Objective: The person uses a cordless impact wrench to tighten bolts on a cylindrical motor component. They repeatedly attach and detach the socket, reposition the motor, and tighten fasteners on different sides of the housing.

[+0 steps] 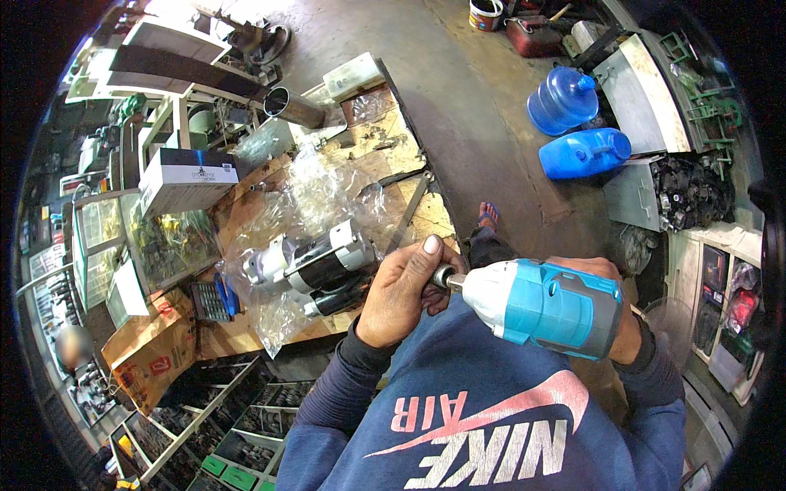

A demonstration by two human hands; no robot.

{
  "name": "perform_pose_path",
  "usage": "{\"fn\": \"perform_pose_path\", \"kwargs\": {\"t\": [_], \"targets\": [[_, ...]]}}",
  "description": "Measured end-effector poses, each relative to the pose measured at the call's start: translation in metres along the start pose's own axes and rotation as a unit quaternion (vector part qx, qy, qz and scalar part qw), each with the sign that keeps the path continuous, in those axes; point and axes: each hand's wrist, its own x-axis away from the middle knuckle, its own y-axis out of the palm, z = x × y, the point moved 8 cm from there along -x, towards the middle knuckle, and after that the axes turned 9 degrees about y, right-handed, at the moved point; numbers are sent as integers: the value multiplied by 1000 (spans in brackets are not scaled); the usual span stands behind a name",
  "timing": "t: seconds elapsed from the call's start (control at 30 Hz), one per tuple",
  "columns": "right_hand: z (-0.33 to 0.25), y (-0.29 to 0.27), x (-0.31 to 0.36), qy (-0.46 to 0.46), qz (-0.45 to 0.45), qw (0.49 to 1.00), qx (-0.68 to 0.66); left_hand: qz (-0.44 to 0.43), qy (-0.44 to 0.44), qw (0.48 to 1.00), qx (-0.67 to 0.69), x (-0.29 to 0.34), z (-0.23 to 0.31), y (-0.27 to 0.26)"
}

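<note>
A teal and grey cordless impact wrench [544,307] lies level in front of my body, its nose pointing left. My right hand [624,327] is wrapped round it from the far side; the tool's body hides most of those fingers. At the nose sits a dark socket [443,277], pinched between the thumb and fingers of my left hand [403,288]. Left of that hand, a silver and black starter motor [327,260] rests on clear plastic wrap [274,315] on the wooden bench [426,217].
A metal cylinder [293,108], a flat metal bar [411,209], a white box [187,178] and a brown paper bag [151,348] are on or beside the bench. Blue water jugs [565,102] stand on the floor at right. Parts shelves [237,446] fill the lower left.
</note>
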Motion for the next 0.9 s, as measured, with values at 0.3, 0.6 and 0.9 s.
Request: {"fn": "perform_pose_path", "kwargs": {"t": [0.3,0.6,0.9], "targets": [[0,2,1,1,26,999,-26,5,4,1000,-22,2,0,1],[1,0,3,40,6,999,-26,-3,0,999,-47,3,2,1],[2,3,3,19,34,999,-38,7,-12,996,-84,5,0,-1]]}}
